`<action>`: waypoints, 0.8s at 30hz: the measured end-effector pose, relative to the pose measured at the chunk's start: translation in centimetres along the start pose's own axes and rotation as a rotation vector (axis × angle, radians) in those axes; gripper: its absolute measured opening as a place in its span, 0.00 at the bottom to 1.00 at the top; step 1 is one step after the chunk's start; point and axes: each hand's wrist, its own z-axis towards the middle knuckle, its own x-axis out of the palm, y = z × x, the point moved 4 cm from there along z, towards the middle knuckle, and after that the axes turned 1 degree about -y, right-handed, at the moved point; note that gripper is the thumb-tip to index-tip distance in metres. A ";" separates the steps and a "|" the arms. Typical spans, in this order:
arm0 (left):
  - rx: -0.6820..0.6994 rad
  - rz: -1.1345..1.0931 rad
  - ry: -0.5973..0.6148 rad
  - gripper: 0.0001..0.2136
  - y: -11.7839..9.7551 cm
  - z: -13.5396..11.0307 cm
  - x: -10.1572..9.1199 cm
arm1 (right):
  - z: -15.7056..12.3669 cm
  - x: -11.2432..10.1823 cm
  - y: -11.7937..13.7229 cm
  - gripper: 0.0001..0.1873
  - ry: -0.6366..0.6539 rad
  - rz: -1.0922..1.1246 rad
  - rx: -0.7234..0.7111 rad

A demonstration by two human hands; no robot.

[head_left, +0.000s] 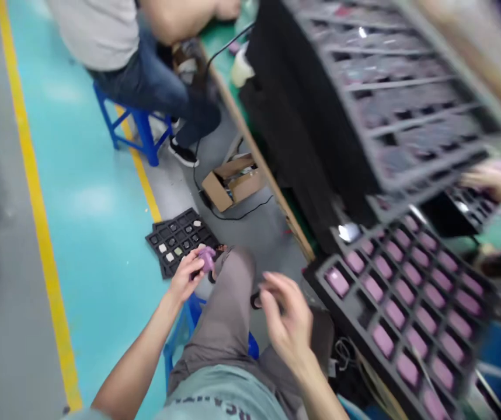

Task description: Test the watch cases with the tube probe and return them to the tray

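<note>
Tray (342,309) w/ the purple blocks (395,314) is our landmark, on the right of the head view. Our L hand (184,273) is well left of it, thumb & fingers closed on a purple piece (206,259); the pc sits out at the fingertips, apart from the tray. Our R hand (288,321) is just left of the tray, fingers half-curled w/ a gap btwn thumb & index; we see nothing in them, tho blur hides fine detail.

Step in hand, as we judge it: handling that one pc. To do it well, we'd pinch light but firm, by the edges, since the finish looks smooth & prob. marks easily. Pc is out on the far-left side from the tray, so a slip would prob. send it down by the floor trays (176,224), also well left of our landmark. Better to bring it in over our leg (228,303) before any regrip, w/ R hand cupped underneath.

Watch the R arm: tray's near edge is close, so a careless swing could jog the blocks. One pocket (365,312) in its near-left row looks dark, no block seen. Past the tray's far side there's a co-worker's hand (491,182), so no wide reaches that way.
</note>
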 end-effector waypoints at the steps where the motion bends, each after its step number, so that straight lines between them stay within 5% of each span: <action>1: 0.005 0.028 0.059 0.32 -0.5 -2.7 1.1 | -0.7 -0.1 0.7 0.21 -0.032 0.076 0.012; 6: -0.009 0.111 0.260 0.32 0.2 -12.4 7.2 | -2.5 -3.5 4.0 0.17 0.068 0.429 -0.075; 14: -0.104 0.232 0.601 0.33 4.0 -18.1 20.7 | -8.8 -15.1 1.5 0.14 -0.282 0.712 0.188; 20: -0.099 0.335 0.435 0.35 4.4 -17.3 23.3 | -5.8 -25.1 -4.5 0.17 -0.461 0.922 0.380; 24: -0.062 0.327 0.275 0.34 4.6 -15.5 23.7 | -2.2 -29.5 -6.9 0.14 -0.450 0.904 0.372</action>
